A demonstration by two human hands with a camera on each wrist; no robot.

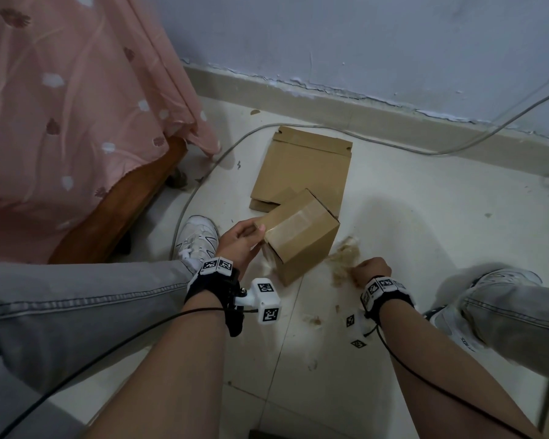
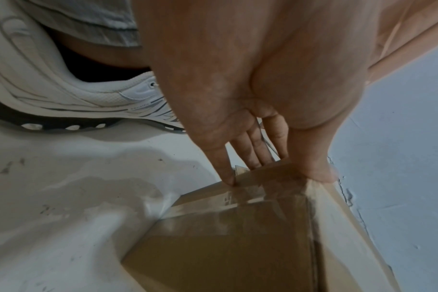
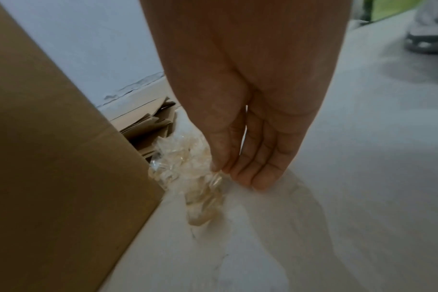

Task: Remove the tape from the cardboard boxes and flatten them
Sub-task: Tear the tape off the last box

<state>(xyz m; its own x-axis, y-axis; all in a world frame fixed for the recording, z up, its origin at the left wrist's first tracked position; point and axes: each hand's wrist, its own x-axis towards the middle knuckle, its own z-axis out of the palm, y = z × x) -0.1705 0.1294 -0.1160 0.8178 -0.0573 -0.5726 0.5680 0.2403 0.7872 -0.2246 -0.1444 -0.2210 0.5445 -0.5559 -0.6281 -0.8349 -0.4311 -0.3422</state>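
The left hand (image 1: 240, 240) grasps the near-left top edge of the taped brown cardboard box (image 1: 301, 236), tilted on the pale tiled floor (image 1: 425, 217). To its right, the right hand (image 1: 373, 272) pinches a crumpled clear tape wad (image 3: 188, 170); flattened brown cardboard (image 1: 305, 167) lies farther back.

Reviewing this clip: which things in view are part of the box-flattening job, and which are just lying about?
Part of the job:
- upright brown cardboard box, clear tape still on it, gripped by the left hand
- crumpled wad of clear peeled tape, touched by the right hand
- flattened brown cardboard behind

Lying about:
- grey cable on the floor
- pink patterned bedsheet
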